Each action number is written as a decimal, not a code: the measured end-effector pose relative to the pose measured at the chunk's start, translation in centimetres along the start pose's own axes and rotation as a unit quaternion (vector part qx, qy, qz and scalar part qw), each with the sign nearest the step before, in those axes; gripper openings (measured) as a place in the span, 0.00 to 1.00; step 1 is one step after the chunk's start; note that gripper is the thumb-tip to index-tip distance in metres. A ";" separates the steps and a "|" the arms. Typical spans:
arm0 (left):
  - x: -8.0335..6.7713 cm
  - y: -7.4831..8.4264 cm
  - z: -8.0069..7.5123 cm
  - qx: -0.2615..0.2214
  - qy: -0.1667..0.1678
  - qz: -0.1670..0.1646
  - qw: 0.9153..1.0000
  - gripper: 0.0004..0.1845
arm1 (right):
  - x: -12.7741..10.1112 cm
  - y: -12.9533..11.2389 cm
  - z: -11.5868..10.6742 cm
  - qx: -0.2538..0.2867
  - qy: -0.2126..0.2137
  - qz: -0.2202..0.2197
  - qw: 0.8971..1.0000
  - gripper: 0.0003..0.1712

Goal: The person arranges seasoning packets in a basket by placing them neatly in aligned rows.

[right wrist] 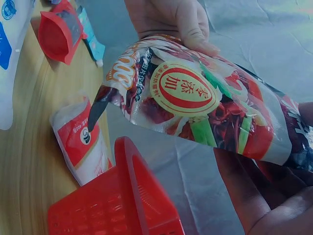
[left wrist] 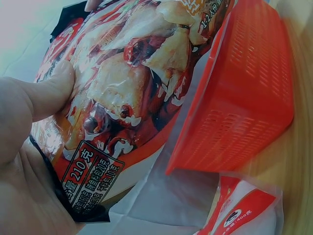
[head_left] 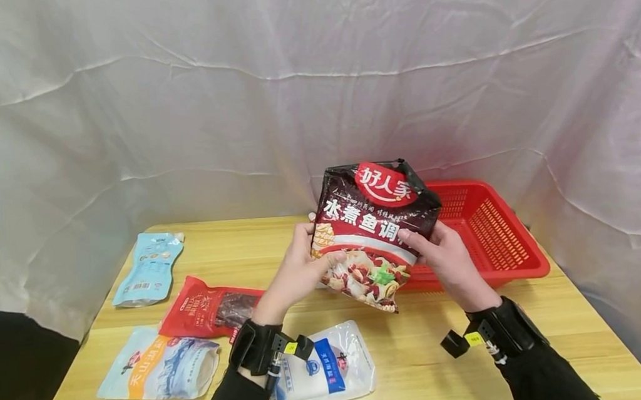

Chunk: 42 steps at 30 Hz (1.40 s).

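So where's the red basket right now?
In the head view the red basket sits on the table's far right, just behind the dark seasoning bag both hands hold.

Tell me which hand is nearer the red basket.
Right. The right hand grips the seasoning pouch just in front of the red basket; the left hand grips the pouch's far side, farther away.

The dark red seasoning pouch [head_left: 376,233] is glossy printed plastic film, creased and reflective. Just behind it, the red perforated basket [head_left: 493,236] is moulded plastic with a smooth satin sheen, resting on a light wood-grain tabletop [head_left: 423,355] with a smooth, matt finish. Behind the basket hangs a wrinkled, matt white cloth backdrop [head_left: 234,106].
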State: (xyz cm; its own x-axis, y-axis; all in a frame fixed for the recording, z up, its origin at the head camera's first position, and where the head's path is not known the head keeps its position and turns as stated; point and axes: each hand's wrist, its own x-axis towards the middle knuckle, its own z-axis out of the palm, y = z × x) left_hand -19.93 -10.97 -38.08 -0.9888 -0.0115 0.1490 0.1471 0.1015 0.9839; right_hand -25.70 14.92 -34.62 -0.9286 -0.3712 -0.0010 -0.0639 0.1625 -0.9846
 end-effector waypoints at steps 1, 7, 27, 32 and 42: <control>0.0 0.0 0.1 0.000 -0.001 0.000 1.000 0.33 | 0.0 0.0 0.0 0.000 -0.001 0.002 1.000 0.36; -0.1 0.0 0.3 -0.005 -0.007 0.003 1.000 0.31 | 0.1 0.1 0.1 0.004 0.002 0.004 1.000 0.37; -0.3 -0.5 0.3 0.020 -0.008 -0.026 0.999 0.33 | 0.3 -0.2 0.3 -0.012 0.016 -0.036 0.999 0.32; -0.1 -1.0 -0.1 -0.002 -0.048 -0.008 0.999 0.33 | 0.3 -0.5 0.3 -0.018 0.006 -0.047 0.999 0.31; 0.1 -0.8 -0.6 0.007 -0.064 -0.001 0.998 0.35 | 0.7 -1.9 0.1 -0.051 -0.025 -0.055 0.997 0.31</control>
State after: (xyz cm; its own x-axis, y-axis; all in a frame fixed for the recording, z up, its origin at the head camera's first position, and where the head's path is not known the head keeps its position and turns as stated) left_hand -20.11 -11.63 -38.77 -0.9845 0.1155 0.1319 0.1453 0.1163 0.9825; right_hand -26.18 14.26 -32.79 -0.8945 -0.4370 0.0938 -0.2024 0.2089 -0.9568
